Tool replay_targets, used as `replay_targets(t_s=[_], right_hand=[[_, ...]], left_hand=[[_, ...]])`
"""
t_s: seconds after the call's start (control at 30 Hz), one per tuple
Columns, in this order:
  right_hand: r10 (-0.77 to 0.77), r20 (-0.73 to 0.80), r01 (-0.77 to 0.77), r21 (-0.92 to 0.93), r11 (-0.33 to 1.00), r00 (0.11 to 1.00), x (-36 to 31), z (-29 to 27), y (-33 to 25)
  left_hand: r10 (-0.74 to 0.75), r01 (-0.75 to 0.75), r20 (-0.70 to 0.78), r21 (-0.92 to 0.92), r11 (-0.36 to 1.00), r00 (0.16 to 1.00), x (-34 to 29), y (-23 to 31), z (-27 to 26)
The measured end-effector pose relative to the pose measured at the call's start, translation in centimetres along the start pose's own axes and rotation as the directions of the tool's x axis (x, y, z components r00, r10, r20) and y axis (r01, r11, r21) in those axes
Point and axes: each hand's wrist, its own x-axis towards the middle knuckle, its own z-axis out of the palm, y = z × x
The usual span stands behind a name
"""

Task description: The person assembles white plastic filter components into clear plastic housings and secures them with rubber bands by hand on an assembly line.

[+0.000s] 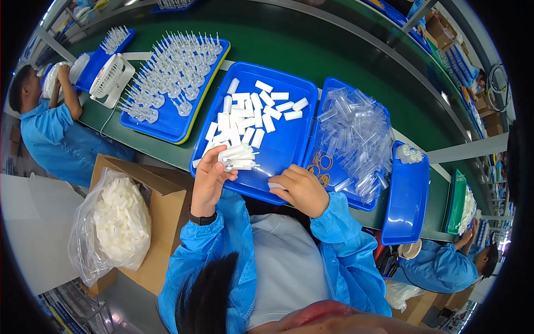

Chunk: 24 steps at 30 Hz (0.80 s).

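Left hand (210, 173) pinches white plastic tube bunch (240, 158), likely leaving tips free; right hand (302, 189) pinches small white plastic piece (275, 186)

– Can you read any words or numbers here?
– No, I can't read any at all.
– Not on the white pieces (240, 158)?
– No, I can't find a letter there.
– What about the big brown box (171, 217)?
– I can't read any words on it.
– And the far boxes (438, 29) up on the right?
– Too small to tell.
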Motion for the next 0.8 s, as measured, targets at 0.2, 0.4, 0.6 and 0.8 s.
replay_targets(t_s=[0.2, 0.4, 0.6, 0.8], right_hand=[[0.164, 0.086, -0.167, 0.027, 0.986, 0.983, -0.2, -1.5, 0.3], [0.151, 0.104, -0.152, 0.004, 0.988, 0.983, -0.7, -2.7, 0.4], [0.186, 0.119, -0.171, -0.123, 0.978, 0.975, -1.4, -3.3, 0.0], [0.008, -0.020, -0.009, -0.058, 0.998, 1.000, -0.1, -4.0, -0.2]], left_hand=[[-0.001, 0.001, -0.004, 0.003, 1.000, 1.000, 0.4, 0.2, -0.1], [-0.005, 0.006, -0.025, 0.027, 1.000, 1.000, 0.5, 0.2, -0.1], [-0.014, 0.016, -0.034, 0.049, 0.999, 0.999, 0.4, 0.2, 0.2], [-0.024, 0.024, -0.019, 0.053, 0.998, 1.000, 0.2, -0.2, 0.4]])
